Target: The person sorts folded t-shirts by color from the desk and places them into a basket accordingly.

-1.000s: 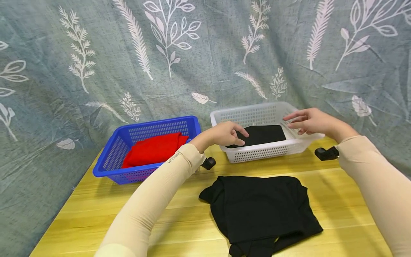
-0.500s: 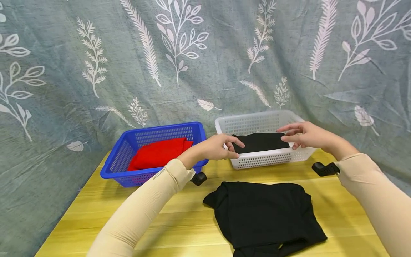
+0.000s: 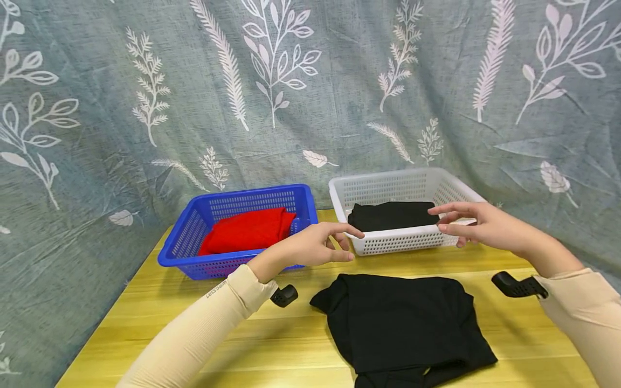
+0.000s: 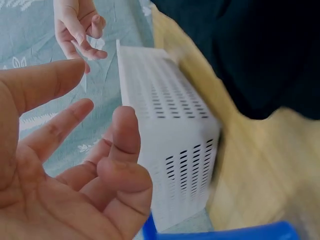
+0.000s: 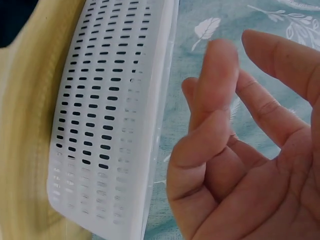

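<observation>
My left hand (image 3: pixel 317 243) hovers between the two baskets, its fingers loosely bent around nothing. Over the front right rim of the white basket (image 3: pixel 402 241), my right hand (image 3: pixel 477 223) hangs with relaxed, bare fingers. A folded black cloth (image 3: pixel 393 216) lies inside that basket. On the table nearer to me is a folded black garment (image 3: pixel 407 323), its lower edge uneven. The left wrist view shows the left palm (image 4: pixel 65 200) with fingers spread beside the white basket's wall. In the right wrist view the right fingers (image 5: pixel 215 90) are apart, next to the basket's perforated side.
A blue basket (image 3: pixel 213 261) stands at the back left, with a folded red cloth (image 3: pixel 247 231) in it. Behind both baskets hangs a grey-green curtain (image 3: pixel 281 140) printed with white plants. The wooden table (image 3: pixel 271 345) extends toward me.
Both hands have drawn back from over the white basket toward me, the left shifting left and the right shifting right. The head view has tilted slightly. The garments stay where they lie.
</observation>
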Available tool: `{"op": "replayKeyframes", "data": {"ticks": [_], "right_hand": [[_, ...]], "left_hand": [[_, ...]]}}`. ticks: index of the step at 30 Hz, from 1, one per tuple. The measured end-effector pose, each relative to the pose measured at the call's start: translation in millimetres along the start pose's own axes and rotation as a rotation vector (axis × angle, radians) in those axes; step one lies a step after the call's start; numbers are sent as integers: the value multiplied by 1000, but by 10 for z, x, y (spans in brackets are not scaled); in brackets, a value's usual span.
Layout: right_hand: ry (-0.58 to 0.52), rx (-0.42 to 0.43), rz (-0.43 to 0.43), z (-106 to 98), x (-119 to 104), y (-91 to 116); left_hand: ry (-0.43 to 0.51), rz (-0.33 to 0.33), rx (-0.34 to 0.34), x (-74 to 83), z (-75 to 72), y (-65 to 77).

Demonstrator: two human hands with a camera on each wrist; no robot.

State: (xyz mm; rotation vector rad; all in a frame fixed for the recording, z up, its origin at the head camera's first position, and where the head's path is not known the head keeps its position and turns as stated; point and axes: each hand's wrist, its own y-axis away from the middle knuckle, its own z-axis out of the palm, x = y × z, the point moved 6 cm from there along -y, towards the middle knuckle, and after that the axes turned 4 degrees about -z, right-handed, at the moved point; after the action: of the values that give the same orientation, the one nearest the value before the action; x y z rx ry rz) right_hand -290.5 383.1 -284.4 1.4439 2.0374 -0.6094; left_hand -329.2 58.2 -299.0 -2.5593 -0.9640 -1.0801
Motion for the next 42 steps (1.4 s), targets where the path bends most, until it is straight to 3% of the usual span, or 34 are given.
{"op": "replayKeyframes", "data": {"ticks": [5,16,21,30,37,42], "right_hand": [[-24,-5,-36,86,26,214],[-54,-99,-76,316,120,617],[-82,-135,-100,423,145,754],[-223,-304,-56,680,266,920],[-214,-293,-50,755,315,960],[-215,-281,-9,748,384,985]], "left_hand": [[30,-26,-10,-41,119,179],[5,-28,-106,-90,402,458],[-14,-15,-104,-101,477,541],[16,5,-85,-132,608,624],[-14,-91,-31,-193,647,704],[-15,-105,-36,-207,675,732]]}}
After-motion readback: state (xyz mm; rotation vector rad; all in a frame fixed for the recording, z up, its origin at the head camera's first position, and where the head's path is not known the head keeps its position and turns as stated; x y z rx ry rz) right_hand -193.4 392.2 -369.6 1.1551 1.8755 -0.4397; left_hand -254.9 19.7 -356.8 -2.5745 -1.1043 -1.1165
